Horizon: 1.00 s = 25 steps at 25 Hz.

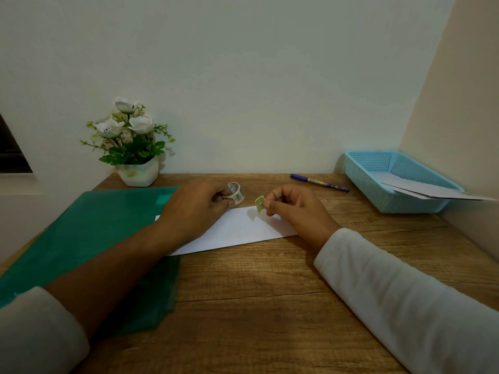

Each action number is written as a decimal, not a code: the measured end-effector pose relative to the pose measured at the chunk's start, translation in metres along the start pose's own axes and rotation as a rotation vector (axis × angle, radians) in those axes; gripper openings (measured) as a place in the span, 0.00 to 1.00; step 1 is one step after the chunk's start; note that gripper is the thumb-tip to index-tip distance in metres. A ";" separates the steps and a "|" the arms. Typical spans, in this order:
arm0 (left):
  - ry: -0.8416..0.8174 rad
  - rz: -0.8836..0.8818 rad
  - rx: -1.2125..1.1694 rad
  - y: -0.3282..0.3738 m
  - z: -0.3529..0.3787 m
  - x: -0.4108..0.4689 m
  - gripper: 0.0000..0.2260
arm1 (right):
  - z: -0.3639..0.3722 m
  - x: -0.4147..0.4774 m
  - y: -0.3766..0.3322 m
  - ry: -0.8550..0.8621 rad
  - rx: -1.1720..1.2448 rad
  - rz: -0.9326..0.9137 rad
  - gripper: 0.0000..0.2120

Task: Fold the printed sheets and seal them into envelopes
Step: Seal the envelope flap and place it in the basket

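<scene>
Sealing step. Left hand (199, 205) fingers grip tape roll (235, 193); right hand (294, 209) pinches torn piece (259, 204) above envelope (237, 230). Next: press piece onto envelope.

You sit at a small home or office writing desk: a wood-grain desk top (270, 306) pushed into a corner of plain pale walls (256, 76). Along its far edge stand white artificial flowers in a white pot (132, 147), a blue pen (319, 182), and, at the far right corner, a light-blue plastic mesh tray (383, 182) holding white paper.
</scene>
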<state>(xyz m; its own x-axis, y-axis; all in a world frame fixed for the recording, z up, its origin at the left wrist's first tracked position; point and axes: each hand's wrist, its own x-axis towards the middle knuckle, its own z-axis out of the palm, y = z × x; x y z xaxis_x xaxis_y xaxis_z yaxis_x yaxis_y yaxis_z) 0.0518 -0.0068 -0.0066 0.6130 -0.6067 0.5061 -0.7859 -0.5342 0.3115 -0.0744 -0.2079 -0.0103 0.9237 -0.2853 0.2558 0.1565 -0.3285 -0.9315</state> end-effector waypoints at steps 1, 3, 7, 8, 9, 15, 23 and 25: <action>-0.003 -0.025 -0.008 -0.001 -0.002 0.004 0.04 | 0.000 0.000 0.000 0.002 0.013 0.010 0.03; -0.054 -0.080 0.024 -0.008 -0.006 0.019 0.05 | 0.000 0.001 0.001 0.006 0.035 0.024 0.02; -0.181 -0.167 0.201 -0.024 -0.006 0.054 0.09 | 0.000 0.001 0.001 0.010 0.046 0.048 0.03; -0.193 -0.198 0.217 -0.029 -0.003 0.061 0.10 | 0.000 0.001 0.001 0.011 0.043 0.054 0.04; -0.200 -0.229 0.231 -0.033 0.000 0.068 0.11 | 0.000 0.002 0.001 0.014 0.038 0.059 0.04; -0.210 -0.320 0.246 -0.046 0.011 0.086 0.13 | 0.000 0.001 0.000 0.027 0.042 0.094 0.07; -0.069 -0.043 -0.354 0.047 -0.005 0.016 0.11 | -0.002 0.002 0.002 0.006 0.068 0.027 0.08; -0.091 0.004 -0.495 0.060 -0.002 0.000 0.13 | 0.001 0.001 0.003 -0.020 0.075 -0.041 0.05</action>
<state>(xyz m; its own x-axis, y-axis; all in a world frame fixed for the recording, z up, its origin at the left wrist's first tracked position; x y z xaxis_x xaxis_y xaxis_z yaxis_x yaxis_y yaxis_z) 0.0043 -0.0376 0.0136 0.5973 -0.6686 0.4430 -0.7191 -0.2019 0.6649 -0.0728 -0.2085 -0.0126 0.9228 -0.2545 0.2892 0.2192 -0.2704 -0.9375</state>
